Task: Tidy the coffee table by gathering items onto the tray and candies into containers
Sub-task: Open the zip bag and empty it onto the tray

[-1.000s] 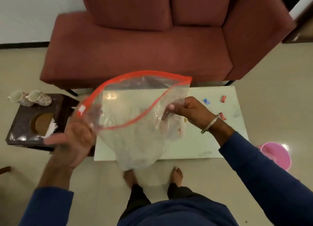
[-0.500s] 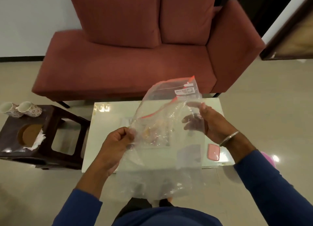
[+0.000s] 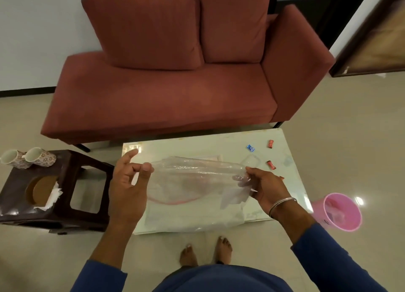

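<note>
We hold the clear zip bag [image 3: 192, 182] stretched flat above the coffee table [image 3: 210, 147]. Our left hand [image 3: 129, 186] pinches its left edge between thumb and finger; our right hand [image 3: 265, 188] grips the right edge. Blue candy [image 3: 250, 147] and red candies [image 3: 271, 144] lie on the table's far right part.

Both arms out in front, blue sleeves pushed up the forearms. Left hand [image 3: 128, 188] raised, palm toward the body, thumb and a finger pinching one end of the plastic bag [image 3: 192, 182], other fingers loosely curled, index sticking up. Right hand [image 3: 266, 187] opposite, about level w/ the left, fingers curled round the bag's other end, metal bangle [image 3: 281, 205] on the wrist. Bare feet [image 3: 206, 253] below, toes fwd.
</note>
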